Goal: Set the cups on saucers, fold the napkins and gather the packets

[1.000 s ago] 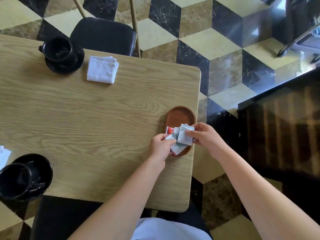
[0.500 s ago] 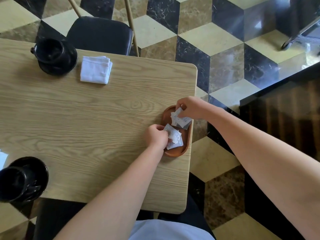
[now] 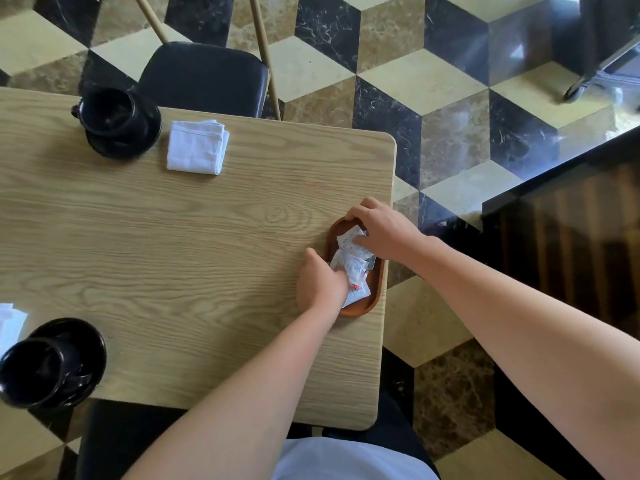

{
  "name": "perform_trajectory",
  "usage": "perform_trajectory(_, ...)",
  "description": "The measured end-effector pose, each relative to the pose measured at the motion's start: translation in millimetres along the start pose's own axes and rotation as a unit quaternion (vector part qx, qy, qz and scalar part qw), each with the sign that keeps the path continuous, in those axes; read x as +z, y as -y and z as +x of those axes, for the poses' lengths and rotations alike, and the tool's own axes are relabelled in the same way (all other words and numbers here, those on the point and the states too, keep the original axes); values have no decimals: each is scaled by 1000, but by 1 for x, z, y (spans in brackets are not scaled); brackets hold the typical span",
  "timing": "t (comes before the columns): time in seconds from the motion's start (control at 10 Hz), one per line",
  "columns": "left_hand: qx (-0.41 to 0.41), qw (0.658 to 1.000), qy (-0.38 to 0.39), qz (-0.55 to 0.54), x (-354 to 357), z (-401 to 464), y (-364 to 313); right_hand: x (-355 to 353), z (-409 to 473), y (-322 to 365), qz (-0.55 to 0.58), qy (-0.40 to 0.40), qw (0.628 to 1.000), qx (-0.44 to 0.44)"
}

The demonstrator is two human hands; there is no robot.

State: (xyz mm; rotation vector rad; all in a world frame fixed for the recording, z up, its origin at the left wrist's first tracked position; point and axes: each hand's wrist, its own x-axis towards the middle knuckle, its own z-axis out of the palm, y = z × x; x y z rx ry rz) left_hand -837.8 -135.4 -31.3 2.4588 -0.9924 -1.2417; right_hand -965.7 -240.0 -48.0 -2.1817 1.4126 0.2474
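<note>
Packets point(image 3: 353, 263) piled in wooden tray point(image 3: 375, 299) at right counter point(image 3: 207, 254) edge. Left hand point(image 3: 322, 282) curled on lower packets; right hand point(image 3: 384, 230) pinching upper ones. Step judged: gathering, final tidying. Next: pile settled, hands withdrawn.

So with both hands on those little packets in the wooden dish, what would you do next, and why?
Probably let go and lift both hands away. The packets already lie inside the tray, with the left hand and right hand resting on them. Both cups appear to sit on saucers, and the napkin is folded, so little seems left to do.
</note>
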Motion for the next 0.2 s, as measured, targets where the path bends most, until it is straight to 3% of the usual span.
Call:
perform_trajectory(0.1, 72, 997, -28, 17, -5, -5, 9, 5, -16, 10, 45, -89, 994, 34)
perform_trajectory(0.2, 181, 977, -25, 105, -19, -12, 24, 14, -39, 22, 78, -141, 981, 104)
